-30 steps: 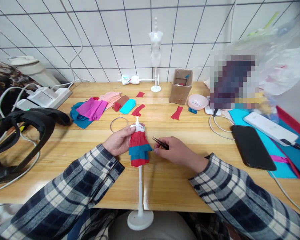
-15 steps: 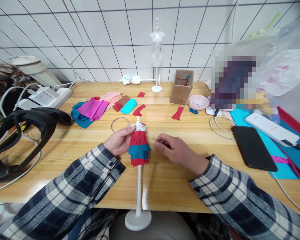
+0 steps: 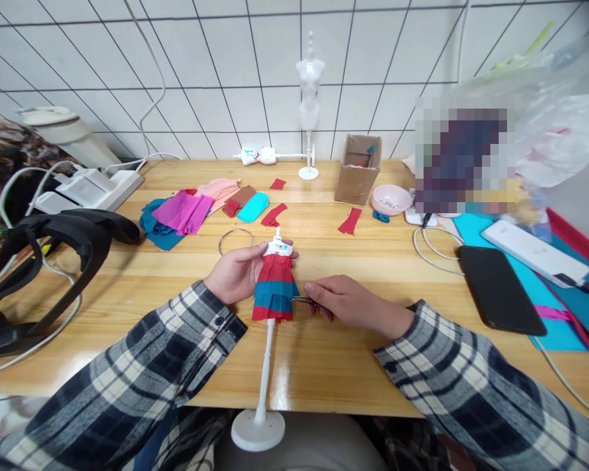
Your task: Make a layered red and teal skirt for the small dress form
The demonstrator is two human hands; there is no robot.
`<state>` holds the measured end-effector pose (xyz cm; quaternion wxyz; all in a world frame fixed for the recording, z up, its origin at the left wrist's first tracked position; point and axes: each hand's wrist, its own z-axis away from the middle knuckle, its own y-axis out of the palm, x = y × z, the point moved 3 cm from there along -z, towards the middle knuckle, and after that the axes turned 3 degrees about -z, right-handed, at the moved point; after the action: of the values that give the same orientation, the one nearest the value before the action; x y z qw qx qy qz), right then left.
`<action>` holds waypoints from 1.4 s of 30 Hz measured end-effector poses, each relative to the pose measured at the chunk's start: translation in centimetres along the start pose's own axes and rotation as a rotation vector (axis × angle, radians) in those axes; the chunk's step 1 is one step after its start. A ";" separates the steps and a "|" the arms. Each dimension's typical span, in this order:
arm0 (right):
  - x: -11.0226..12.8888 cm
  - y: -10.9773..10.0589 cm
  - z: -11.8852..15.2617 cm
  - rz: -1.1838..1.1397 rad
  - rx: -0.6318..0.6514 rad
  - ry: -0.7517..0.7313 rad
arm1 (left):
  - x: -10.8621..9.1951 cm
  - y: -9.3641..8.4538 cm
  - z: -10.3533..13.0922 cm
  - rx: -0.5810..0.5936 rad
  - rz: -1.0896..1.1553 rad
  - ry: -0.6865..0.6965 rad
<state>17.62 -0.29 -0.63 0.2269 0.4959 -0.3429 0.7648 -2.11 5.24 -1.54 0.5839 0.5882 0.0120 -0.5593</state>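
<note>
Mannequin point(image 3: 277, 248) on a stand, dressed in a red and teal skirt point(image 3: 275, 288), sits at the centre of the frame in the head view, the only view we have. Our left hand point(image 3: 235, 273) has its grip closed round the torso, thumb on the left side, fingertips showing past the right side. Our right hand point(image 3: 346, 301), just right of centre, has its grip pinched on dark tweezers point(image 3: 305, 300). Their tip meets the right edge of the teal part; we cannot tell whether it nips the material or merely touches it.

0.5 s ago we had that tip higher and clear of the skirt; now it has come down to the edge. The base point(image 3: 258, 430) has also swung left at the bottom of the frame, so the pole leans. We judge that the tool is now working on the skirt's right side rather than waiting beside it.

Further back on the table point(image 3: 324, 373), we see 1 bare mannequin point(image 3: 309, 98) upright at upper centre, 1 lying mannequin point(image 3: 258, 156) to its left, a cardboard box point(image 3: 356, 184) and a pink bowl point(image 3: 395, 209) to its right, and a magenta piece point(image 3: 186, 212) left of centre.
</note>
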 end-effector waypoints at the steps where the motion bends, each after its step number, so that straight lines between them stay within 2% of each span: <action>1: 0.1 0.1 0.0 0.011 -0.009 -0.008 | 0.0 0.0 0.0 0.002 -0.002 0.001; 11: 0.3 0.0 -0.3 0.087 -0.056 -0.032 | 0.2 0.2 -0.1 -0.004 -0.048 0.018; 35: 0.1 0.0 -0.5 0.115 -0.006 -0.084 | 0.2 0.2 -0.1 0.010 -0.055 0.019; 37: 0.1 -0.1 -0.3 0.043 0.034 -0.082 | 0.2 0.1 0.0 -0.003 -0.083 0.032; 40: 0.0 -0.2 0.1 -0.218 0.168 -0.021 | 0.2 -0.2 0.3 -0.029 -0.122 0.055; 42: -0.1 -0.5 0.3 -0.361 0.185 0.005 | 0.4 -0.3 0.3 -0.031 -0.144 0.060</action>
<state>18.13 -0.20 -0.47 0.3148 0.5662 -0.1761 0.7412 -2.36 4.86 -1.91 0.5506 0.5935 0.0803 -0.5816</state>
